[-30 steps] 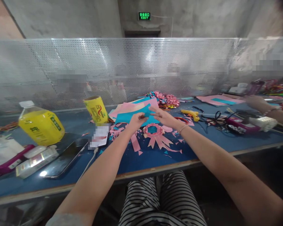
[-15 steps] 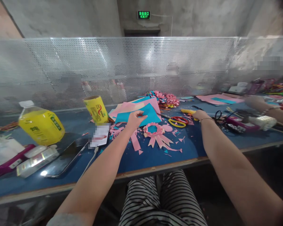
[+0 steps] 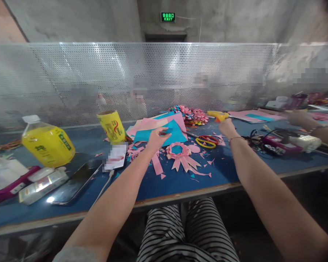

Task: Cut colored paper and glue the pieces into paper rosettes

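Note:
My left hand rests on a teal paper sheet, pinching its near edge; the sheet lies on a stack of pink sheets. My right hand is raised above the blue table and grips a yellow glue gun, its nozzle pointing left. Just in front of my left hand lies a pink paper rosette with ribbon tails. Yellow-and-red scissors lie between my two hands.
A yellow drink bottle, a yellow tube, a phone on a cable and packets sit at the left. Finished paper flowers lie at the back. Another person's arm and tools occupy the right. A perforated metal screen backs the table.
My right hand left the teal sheet, went right to the glue gun, took hold of it and lifted it off the table. My left hand stayed on the sheet.

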### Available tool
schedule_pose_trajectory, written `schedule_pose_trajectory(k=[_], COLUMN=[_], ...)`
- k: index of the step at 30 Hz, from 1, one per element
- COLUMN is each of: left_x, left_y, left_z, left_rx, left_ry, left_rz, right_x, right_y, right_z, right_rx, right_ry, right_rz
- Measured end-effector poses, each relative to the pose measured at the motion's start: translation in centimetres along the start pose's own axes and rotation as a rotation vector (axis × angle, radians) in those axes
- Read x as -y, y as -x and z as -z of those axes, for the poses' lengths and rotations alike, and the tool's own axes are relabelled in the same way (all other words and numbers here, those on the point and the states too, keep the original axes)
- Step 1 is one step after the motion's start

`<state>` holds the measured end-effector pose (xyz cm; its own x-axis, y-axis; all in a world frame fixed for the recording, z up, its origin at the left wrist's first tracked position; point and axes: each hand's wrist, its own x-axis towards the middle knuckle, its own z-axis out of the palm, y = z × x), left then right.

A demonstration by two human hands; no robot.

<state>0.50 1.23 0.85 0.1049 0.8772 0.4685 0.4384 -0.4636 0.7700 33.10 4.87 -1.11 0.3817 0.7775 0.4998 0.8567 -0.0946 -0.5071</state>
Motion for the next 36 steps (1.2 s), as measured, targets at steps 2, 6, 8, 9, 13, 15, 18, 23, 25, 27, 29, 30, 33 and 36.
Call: schedule_pose_trajectory(k=[2, 6, 8, 9, 13, 15, 18, 23, 25, 27, 29, 30, 33, 36], left_x=[-0.2, -0.4, -0.4, -0.4, -0.5, -0.6, -0.7, -0.8, -0.8, -0.8, -0.7, -0.7, -0.7, -0.8], left_y=[0.2, 0.4, 0.4, 0.4, 0.5, 0.6, 0.7, 0.7, 0.7, 0.7, 0.7, 0.7, 0.7, 0.7], left_z=[0.0, 0.1, 0.1, 0.0, 0.0, -0.1, -0.1, 0.0, 0.0, 0.0, 0.0, -0.1, -0.1, -0.1], left_rx=[0.02, 0.065, 0.074, 0.078, 0.086, 0.09, 0.094, 0.103, 0.109, 0.116, 0.119, 0.119, 0.116, 0.117], left_ry=[-0.013, -0.025, -0.034, -0.036, -0.039, -0.037, -0.026, -0.031, -0.032, -0.026, -0.017, -0.015, -0.016, -0.017], left_rz=[-0.033, -0.096, -0.098, -0.099, -0.114, -0.118, -0.121, -0.135, -0.138, -0.135, -0.129, -0.127, -0.128, -0.121], right_x=[2.4, 6.7, 8.1, 8.6, 9.5, 9.6, 9.7, 9.8, 9.8, 9.8, 9.8, 9.7, 9.7, 9.8], right_y=[0.6, 2.8, 4.0, 4.5, 5.7, 5.9, 5.9, 5.8, 5.8, 5.8, 5.7, 5.7, 5.6, 5.7], right_z=[0.2, 0.4, 0.3, 0.3, 0.0, -0.2, -0.5, -0.6, -0.6, -0.6, -0.6, -0.6, -0.6, -0.5], right_rx=[-0.013, -0.081, -0.096, -0.102, -0.099, -0.096, -0.096, -0.063, -0.065, -0.064, -0.053, -0.046, -0.034, -0.025], right_ry=[-0.113, -0.21, -0.174, -0.137, -0.028, -0.002, 0.02, 0.026, 0.028, 0.032, 0.034, 0.035, 0.045, 0.058], right_rz=[-0.061, 0.139, 0.251, 0.285, 0.362, 0.372, 0.366, 0.346, 0.343, 0.34, 0.337, 0.336, 0.343, 0.347])
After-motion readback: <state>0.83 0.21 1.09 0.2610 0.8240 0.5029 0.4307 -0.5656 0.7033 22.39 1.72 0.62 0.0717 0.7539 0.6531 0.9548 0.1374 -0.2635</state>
